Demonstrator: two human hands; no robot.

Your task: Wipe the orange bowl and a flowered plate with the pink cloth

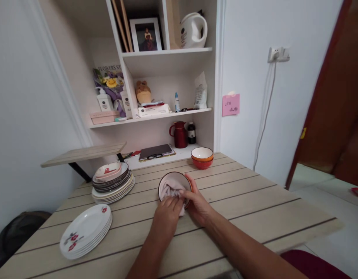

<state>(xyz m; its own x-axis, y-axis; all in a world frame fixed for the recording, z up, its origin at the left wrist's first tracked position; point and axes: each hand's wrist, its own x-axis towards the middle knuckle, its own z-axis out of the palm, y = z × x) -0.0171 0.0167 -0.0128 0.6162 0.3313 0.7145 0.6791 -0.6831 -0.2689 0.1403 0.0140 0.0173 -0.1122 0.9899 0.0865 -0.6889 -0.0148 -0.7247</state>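
Note:
A dark-rimmed bowl (159, 187) is tilted toward me above the middle of the wooden table (242, 193). My right hand (197, 203) grips its right side, the thumb over the rim and the fingers behind. Inside the bowl lies a crumpled pale cloth (173, 184), with a corner hanging over the near rim. My left hand (168, 209) presses into the cloth, fingers curled on it; the fingertips are partly hidden. Farther back to the right stand two nested bowls (202, 159), orange and red outside, the upper one white inside.
At the left are a stack of oval flowered plates (86, 228) and a taller stack of round plates (113, 188) topped with small dishes. A low wooden riser (83, 154) stands behind them. Along the back are a red jug (179, 135), a dark bottle (191, 133) and a laptop (155, 152).

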